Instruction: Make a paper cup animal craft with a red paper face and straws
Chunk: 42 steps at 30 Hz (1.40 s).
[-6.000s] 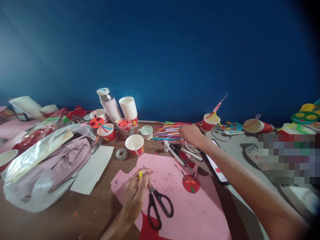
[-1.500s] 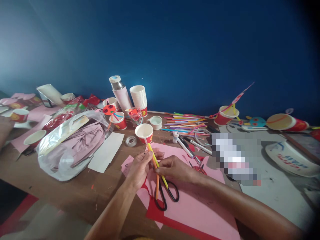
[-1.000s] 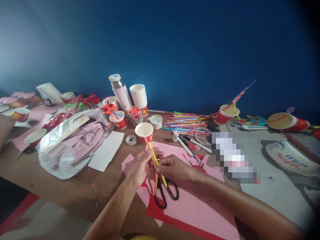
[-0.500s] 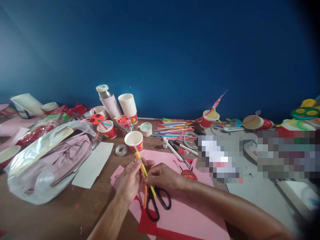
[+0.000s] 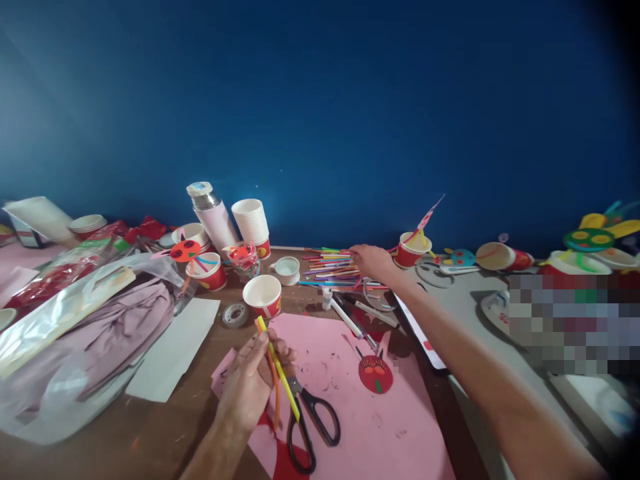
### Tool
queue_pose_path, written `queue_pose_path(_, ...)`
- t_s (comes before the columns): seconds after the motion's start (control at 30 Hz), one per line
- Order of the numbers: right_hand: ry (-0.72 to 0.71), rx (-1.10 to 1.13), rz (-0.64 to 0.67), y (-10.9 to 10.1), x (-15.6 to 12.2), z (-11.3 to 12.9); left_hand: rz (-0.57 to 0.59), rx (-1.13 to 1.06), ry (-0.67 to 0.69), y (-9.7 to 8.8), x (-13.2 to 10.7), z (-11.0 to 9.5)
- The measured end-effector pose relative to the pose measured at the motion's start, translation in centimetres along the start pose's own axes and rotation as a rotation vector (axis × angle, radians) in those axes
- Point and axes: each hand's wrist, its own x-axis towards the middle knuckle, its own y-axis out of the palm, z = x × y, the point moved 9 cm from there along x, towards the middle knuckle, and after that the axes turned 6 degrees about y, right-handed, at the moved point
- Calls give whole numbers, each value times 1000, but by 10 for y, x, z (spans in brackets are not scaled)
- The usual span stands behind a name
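Note:
My left hand is closed on two straws, one yellow and one orange, held over the pink paper. Black-handled scissors lie on the paper just right of that hand. My right hand is stretched far forward and rests on the pile of coloured straws near the wall; its fingers are partly hidden. A red-and-white paper cup stands just beyond my left hand. A round red cut-out lies on the pink paper.
A plastic bag of cloth fills the left of the wooden table. A flask, a cup stack, a tape roll, markers and decorated cups crowd the back. A blurred patch sits at right.
My right hand let go of the straws and reached forward to the straw pile. My left hand now holds both straws alone. The view has shifted a little.

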Motion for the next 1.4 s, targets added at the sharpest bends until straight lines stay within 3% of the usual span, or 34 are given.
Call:
queue_pose_path(0.13, -46, -133, 17, 37, 3, 9, -26, -2, -9, -2, 2, -2)
queue_pose_path(0.27, -120, -201, 32, 49, -11, 15, 18, -21, -57, -1, 1, 4)
queue_pose_path(0.47, -154, -235, 34, 37, -25, 11, 16, -18, -84, 0, 0, 6)
queue_pose_path(0.77, -56, -206, 49, 42, 4, 6, 16, 5, -64, 1, 0, 4)
queue_pose_path(1.13, 69, -78, -133, -6, -8, -30, -22, 13, -72, -6, 1, 5)
queue_pose_path(1.4, 121, -58, -114, -7, -12, -42, -69, 103, -44, -9, 2, 2)
